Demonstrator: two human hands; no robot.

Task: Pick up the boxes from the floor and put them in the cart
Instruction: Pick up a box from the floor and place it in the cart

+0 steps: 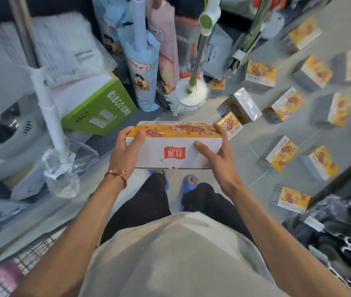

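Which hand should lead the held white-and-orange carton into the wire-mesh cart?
Probably left: the left hand grips the white-and-orange carton on the side of the wire-mesh cart; the right hand is farther.

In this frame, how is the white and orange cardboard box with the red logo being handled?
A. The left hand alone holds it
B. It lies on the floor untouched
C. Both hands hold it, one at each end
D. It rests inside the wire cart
C: the left hand grips the left end of the white and orange cardboard box and the right hand grips its right end, holding it above the person's feet.
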